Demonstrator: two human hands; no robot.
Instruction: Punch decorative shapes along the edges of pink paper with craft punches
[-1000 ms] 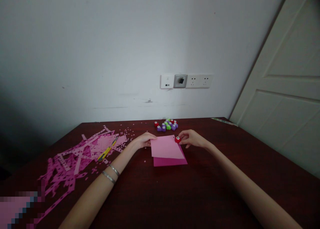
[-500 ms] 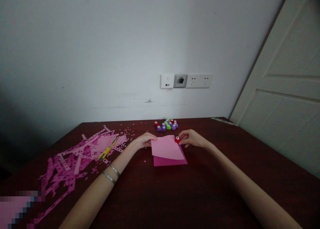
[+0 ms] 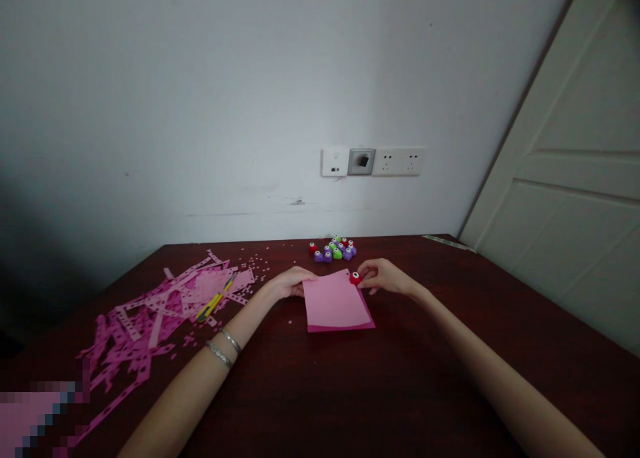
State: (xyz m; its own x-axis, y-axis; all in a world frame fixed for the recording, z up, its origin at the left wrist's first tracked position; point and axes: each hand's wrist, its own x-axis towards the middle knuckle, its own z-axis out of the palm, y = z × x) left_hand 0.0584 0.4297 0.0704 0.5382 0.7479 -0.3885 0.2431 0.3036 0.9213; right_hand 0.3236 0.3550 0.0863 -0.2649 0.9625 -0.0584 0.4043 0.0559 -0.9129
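My left hand (image 3: 295, 283) pinches the upper left corner of a light pink sheet of paper (image 3: 335, 303). Beneath that sheet lies a darker pink sheet (image 3: 369, 325), showing along the right and lower edges. At the upper right corner, my right hand (image 3: 381, 276) holds a small red craft paper punch (image 3: 355, 279) with a white and black top. The punch sits at the paper's edge, and a small dark hole shows just left of it. My right fingers are closed round the punch.
Behind the paper stands a cluster of purple, green and red punches (image 3: 337, 253). To the left are a heap of pink paper strips (image 3: 145, 311), a yellow utility knife (image 3: 216, 299) and scattered bits. A ruler-like strip (image 3: 449, 243) lies far right, near the wall.
The light pink sheet's front edge has dropped toward me, covering more of the darker sheet. Both hands and the red punch stay nearly in place.
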